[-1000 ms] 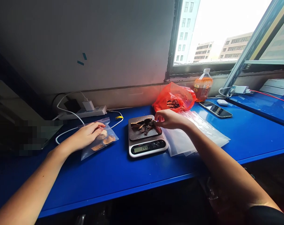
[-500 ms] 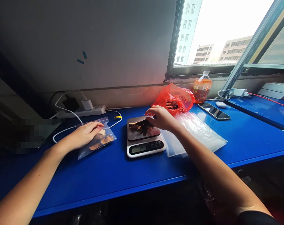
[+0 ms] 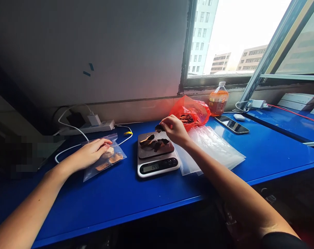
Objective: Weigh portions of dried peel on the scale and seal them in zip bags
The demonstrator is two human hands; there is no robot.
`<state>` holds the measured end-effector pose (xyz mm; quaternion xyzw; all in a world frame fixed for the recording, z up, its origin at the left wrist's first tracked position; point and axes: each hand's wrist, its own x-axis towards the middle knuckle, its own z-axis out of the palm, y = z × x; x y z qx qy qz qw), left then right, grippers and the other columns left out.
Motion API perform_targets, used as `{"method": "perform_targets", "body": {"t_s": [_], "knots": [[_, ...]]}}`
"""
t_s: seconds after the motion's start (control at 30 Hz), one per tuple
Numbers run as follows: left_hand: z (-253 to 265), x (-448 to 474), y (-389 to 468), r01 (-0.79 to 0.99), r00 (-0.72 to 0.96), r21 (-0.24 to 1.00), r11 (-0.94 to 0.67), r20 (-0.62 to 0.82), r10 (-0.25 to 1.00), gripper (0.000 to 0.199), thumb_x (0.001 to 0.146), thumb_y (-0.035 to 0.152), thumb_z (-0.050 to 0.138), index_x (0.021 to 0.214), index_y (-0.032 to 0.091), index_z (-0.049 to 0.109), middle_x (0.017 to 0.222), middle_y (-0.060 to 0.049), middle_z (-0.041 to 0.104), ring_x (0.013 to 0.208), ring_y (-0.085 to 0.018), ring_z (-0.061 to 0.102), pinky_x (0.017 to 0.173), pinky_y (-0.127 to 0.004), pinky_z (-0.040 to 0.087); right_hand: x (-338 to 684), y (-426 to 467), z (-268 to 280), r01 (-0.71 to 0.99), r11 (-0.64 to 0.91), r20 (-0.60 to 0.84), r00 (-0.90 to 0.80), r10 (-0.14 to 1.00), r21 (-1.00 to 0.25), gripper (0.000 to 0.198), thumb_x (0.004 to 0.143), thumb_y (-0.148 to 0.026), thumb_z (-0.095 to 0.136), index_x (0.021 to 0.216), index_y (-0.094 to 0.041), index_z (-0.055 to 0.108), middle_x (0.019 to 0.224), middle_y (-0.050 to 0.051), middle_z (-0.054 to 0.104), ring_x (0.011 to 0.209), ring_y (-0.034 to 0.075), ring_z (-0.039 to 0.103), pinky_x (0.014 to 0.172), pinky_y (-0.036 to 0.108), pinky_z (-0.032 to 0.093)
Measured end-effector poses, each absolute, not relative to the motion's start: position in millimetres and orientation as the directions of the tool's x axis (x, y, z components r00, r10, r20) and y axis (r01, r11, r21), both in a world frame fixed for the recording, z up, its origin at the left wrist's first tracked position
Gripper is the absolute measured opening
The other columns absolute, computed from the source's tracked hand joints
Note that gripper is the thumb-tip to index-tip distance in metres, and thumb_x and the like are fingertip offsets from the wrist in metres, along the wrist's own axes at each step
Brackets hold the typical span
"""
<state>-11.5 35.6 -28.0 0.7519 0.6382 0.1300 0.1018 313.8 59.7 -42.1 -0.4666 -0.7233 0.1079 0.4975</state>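
Pinched in the fingertips of my right hand (image 3: 175, 129) is a dark, dried piece (image 3: 159, 128), raised just above the digital scale (image 3: 157, 168). Several more dark brown dried pieces (image 3: 157, 143), one with a pale inner side, lie on the weighing plate. The display shows digits that look like 144. My left hand (image 3: 96, 152) lies with outstretched fingers on a clear zip bag (image 3: 91, 173), left of the scale. Inside that bag are tan dried slices (image 3: 115, 157), partly covered by the hand.
Behind the scale sits an open red plastic bag (image 3: 200, 107) of dark dried pieces. Clear empty bags (image 3: 221, 152) lie under my right forearm. Further right are a drink bottle (image 3: 219, 100), a phone (image 3: 231, 124) and an earbud case (image 3: 239, 117). A power strip (image 3: 105, 125) with white cables stands back left.
My right hand has closed on one dark piece and lifted it off the scale's plate. My left hand stays on the zip bag. The whole view has shifted slightly.
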Motion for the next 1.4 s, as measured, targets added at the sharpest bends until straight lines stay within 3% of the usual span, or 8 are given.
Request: {"method": "perform_targets", "body": {"t_s": [0.23, 0.33, 0.47, 0.67, 0.83, 1.03, 1.27, 1.4], "knots": [[-31, -15, 36, 0.928, 0.158, 0.33, -0.172, 0.071, 0.985, 0.051, 0.078, 0.055, 0.038, 0.108, 0.023, 0.065, 0.121, -0.009, 0.069, 0.114, -0.03, 0.062, 0.101, -0.04, 0.049, 318, 56, -40, 0.423, 0.507, 0.526, -0.08, 0.847, -0.751, 0.011, 0.087, -0.025, 0.056, 0.084, -0.017, 0.064, 0.083, 0.003, 0.069, 0.077, 0.015, 0.062, 0.071, 0.025, 0.047], [-32, -17, 36, 0.928, 0.165, 0.326, -0.178, 0.066, 0.984, 0.052, 0.08, 0.054, 0.038, 0.109, 0.021, 0.065, 0.122, -0.01, 0.068, 0.115, -0.029, 0.062, 0.102, -0.041, 0.048, 319, 56, -42, 0.542, 0.543, 0.584, -0.114, 0.804, -0.641, 0.01, 0.086, -0.016, 0.055, 0.08, -0.017, 0.063, 0.083, 0.004, 0.068, 0.077, 0.015, 0.061, 0.071, 0.025, 0.046], [-31, -17, 36, 0.933, 0.169, 0.315, -0.176, 0.049, 0.984, 0.054, 0.081, 0.054, 0.037, 0.112, 0.02, 0.063, 0.124, -0.01, 0.066, 0.116, -0.029, 0.061, 0.103, -0.041, 0.047, 319, 55, -44, 0.636, 0.608, 0.575, -0.298, 0.762, -0.476, 0.013, 0.082, -0.009, 0.056, 0.075, -0.016, 0.064, 0.079, 0.005, 0.064, 0.07, 0.014, 0.058, 0.066, 0.024, 0.044], [-31, -17, 35, 0.937, 0.168, 0.307, -0.164, 0.015, 0.986, 0.055, 0.082, 0.053, 0.036, 0.117, 0.019, 0.062, 0.127, -0.01, 0.064, 0.117, -0.028, 0.06, 0.103, -0.04, 0.046, 330, 58, -45, 0.586, 0.655, 0.631, -0.289, 0.72, -0.478, 0.008, 0.086, -0.018, 0.06, 0.083, -0.017, 0.067, 0.082, 0.005, 0.066, 0.075, 0.015, 0.061, 0.072, 0.027, 0.046], [-34, -19, 36, 0.938, 0.174, 0.303, -0.169, 0.01, 0.985, 0.053, 0.083, 0.052, 0.036, 0.118, 0.021, 0.061, 0.127, -0.009, 0.063, 0.118, -0.027, 0.058, 0.104, -0.04, 0.045, 333, 60, -50, 0.578, 0.661, 0.582, -0.355, 0.731, -0.478, 0.011, 0.083, -0.022, 0.064, 0.093, -0.017, 0.068, 0.081, 0.004, 0.067, 0.075, 0.017, 0.063, 0.072, 0.03, 0.048], [-35, -22, 38, 0.939, 0.184, 0.293, -0.178, 0.007, 0.983, 0.051, 0.085, 0.05, 0.036, 0.117, 0.021, 0.062, 0.125, -0.008, 0.064, 0.116, -0.027, 0.059, 0.103, -0.039, 0.045, 324, 51, -47, 0.599, 0.72, 0.682, -0.364, 0.634, -0.35, 0.012, 0.082, -0.021, 0.066, 0.093, -0.017, 0.069, 0.09, 0.007, 0.065, 0.089, 0.021, 0.058, 0.083, 0.036, 0.048], [-39, -27, 40, 0.938, 0.194, 0.294, -0.184, -0.006, 0.981, 0.051, 0.086, 0.052, 0.036, 0.121, 0.022, 0.06, 0.129, -0.007, 0.062, 0.118, -0.026, 0.057, 0.104, -0.039, 0.043, 311, 35, -45, 0.653, 0.737, 0.514, -0.579, 0.633, -0.174, 0.012, 0.083, -0.021, 0.069, 0.093, -0.022, 0.074, 0.101, 0.009, 0.058, 0.101, 0.027, 0.046, 0.09, 0.044, 0.043], [-39, -26, 41, 0.939, 0.198, 0.285, -0.19, 0.001, 0.98, 0.052, 0.086, 0.051, 0.036, 0.119, 0.021, 0.061, 0.127, -0.007, 0.063, 0.118, -0.027, 0.058, 0.104, -0.039, 0.044, 306, 36, -48, 0.632, 0.745, 0.508, -0.579, 0.637, -0.214, 0.01, 0.086, -0.019, 0.066, 0.087, -0.022, 0.075, 0.098, 0.009, 0.053, 0.095, 0.025, 0.044, 0.088, 0.042, 0.042]]}}
